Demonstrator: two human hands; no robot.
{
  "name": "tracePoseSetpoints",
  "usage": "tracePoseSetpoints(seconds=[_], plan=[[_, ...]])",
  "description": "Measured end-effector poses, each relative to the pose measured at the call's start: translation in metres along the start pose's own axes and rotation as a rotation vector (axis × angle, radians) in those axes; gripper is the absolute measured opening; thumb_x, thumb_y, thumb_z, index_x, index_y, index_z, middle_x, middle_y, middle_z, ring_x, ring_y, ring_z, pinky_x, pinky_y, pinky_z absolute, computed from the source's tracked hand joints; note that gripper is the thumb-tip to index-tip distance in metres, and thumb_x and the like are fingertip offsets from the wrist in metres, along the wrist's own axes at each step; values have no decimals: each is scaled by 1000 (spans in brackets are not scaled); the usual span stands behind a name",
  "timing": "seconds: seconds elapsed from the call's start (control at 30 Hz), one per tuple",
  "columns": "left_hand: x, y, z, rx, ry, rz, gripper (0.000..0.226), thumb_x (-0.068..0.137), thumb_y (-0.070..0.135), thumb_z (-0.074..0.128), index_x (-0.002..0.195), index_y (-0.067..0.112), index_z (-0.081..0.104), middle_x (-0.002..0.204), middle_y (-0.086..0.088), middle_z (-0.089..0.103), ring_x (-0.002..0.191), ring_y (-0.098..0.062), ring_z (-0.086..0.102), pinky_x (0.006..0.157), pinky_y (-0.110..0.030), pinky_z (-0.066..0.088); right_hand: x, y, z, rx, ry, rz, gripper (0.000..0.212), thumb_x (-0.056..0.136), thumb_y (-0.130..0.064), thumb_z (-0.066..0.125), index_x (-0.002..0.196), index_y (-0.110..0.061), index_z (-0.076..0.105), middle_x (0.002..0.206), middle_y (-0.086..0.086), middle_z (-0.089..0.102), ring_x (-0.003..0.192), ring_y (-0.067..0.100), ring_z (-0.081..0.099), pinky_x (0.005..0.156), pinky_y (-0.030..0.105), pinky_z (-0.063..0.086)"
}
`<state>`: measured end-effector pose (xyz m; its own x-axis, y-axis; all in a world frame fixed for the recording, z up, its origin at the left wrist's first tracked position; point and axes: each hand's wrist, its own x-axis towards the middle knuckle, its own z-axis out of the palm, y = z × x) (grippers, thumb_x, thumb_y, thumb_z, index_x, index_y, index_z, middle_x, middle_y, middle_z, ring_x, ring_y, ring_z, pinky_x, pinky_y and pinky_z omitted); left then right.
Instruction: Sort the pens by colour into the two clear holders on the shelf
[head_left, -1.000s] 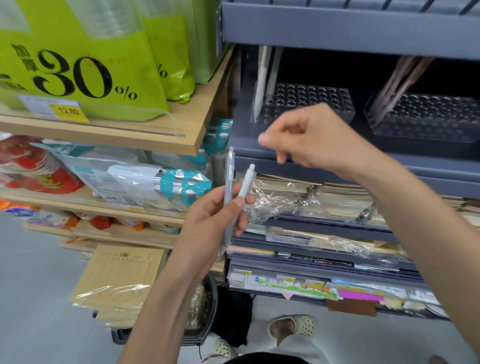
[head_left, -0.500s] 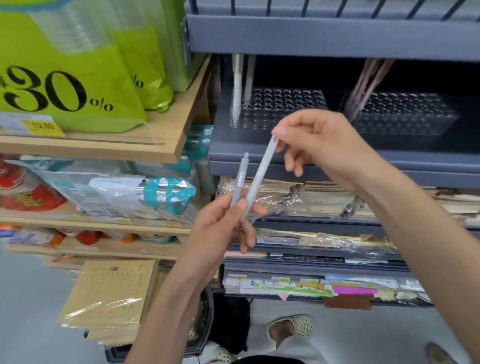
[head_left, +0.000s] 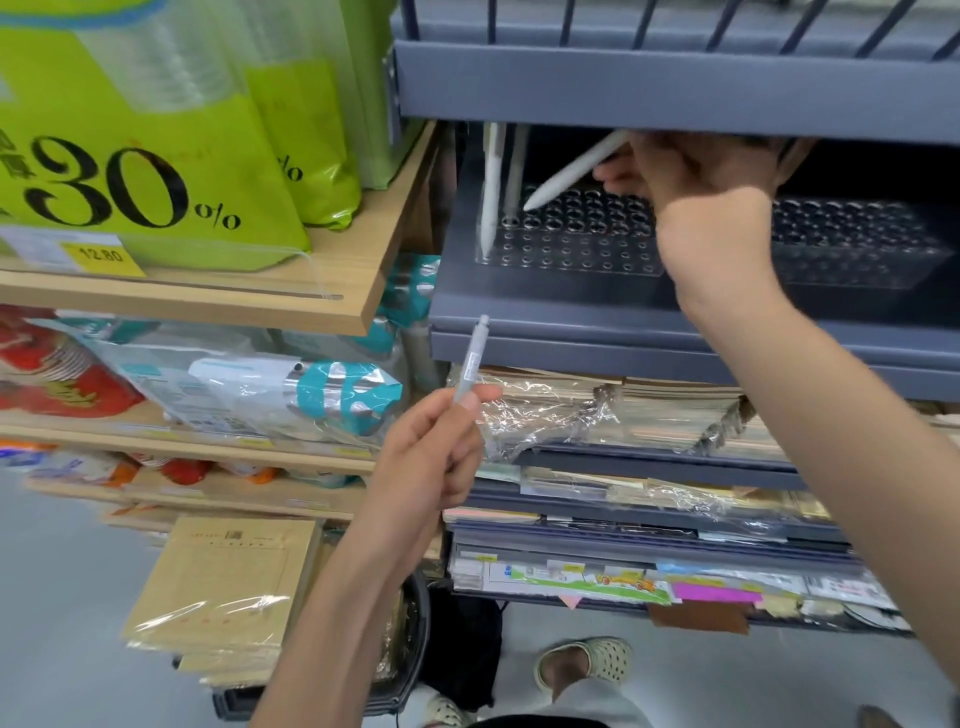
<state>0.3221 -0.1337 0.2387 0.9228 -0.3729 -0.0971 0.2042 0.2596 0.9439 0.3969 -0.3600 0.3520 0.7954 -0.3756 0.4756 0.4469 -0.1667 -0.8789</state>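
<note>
My right hand (head_left: 696, 171) reaches into the grey shelf and pinches a white pen (head_left: 574, 171), tilted with its tip just above the back rows of the left clear holder (head_left: 571, 244). Two pale pens (head_left: 493, 187) stand upright at that holder's left end. The right clear holder (head_left: 852, 244) sits beside it, partly hidden behind my right wrist. Below the shelf, my left hand (head_left: 431, 462) grips a grey pen (head_left: 470, 361) that points upward.
A grey shelf lip (head_left: 571, 322) runs in front of the holders, with another shelf edge (head_left: 623, 88) low above them. Stacks of wrapped notebooks (head_left: 623, 415) fill the shelves below. A wooden shelf (head_left: 208, 301) with green bags stands at the left.
My right hand has taken the white pen out of my left hand and carried it up into the shelf, over the left holder. My left hand now holds only the grey pen.
</note>
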Motion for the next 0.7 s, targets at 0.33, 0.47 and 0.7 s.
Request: tracePoseSetpoints(seconds=[0.33, 0.47, 0.7], plan=[[5, -2, -8, -31, 0, 33, 33, 97, 36, 50, 104, 3, 55, 70, -2, 49, 42, -9, 27, 36, -17, 25, 33, 21, 31, -450, -88, 49, 17, 93, -34, 58, 77, -28, 62, 72, -13, 69, 77, 10, 70, 89, 41, 55], [5, -3, -7, -47, 13, 29, 34, 96, 39, 52, 104, 6, 58, 69, 0, 46, 41, -8, 26, 35, -16, 25, 35, 10, 41, -681, -209, 68, 41, 96, -51, 44, 89, -19, 69, 86, -9, 72, 83, 13, 68, 84, 32, 51], [4, -1, -6, -52, 20, 56, 28, 92, 44, 60, 97, 16, 64, 69, 1, 47, 43, -8, 27, 36, -16, 25, 38, 3, 52, -825, -294, 59, 43, 101, -50, 38, 112, -16, 61, 106, 1, 69, 89, 17, 65, 74, 28, 48]])
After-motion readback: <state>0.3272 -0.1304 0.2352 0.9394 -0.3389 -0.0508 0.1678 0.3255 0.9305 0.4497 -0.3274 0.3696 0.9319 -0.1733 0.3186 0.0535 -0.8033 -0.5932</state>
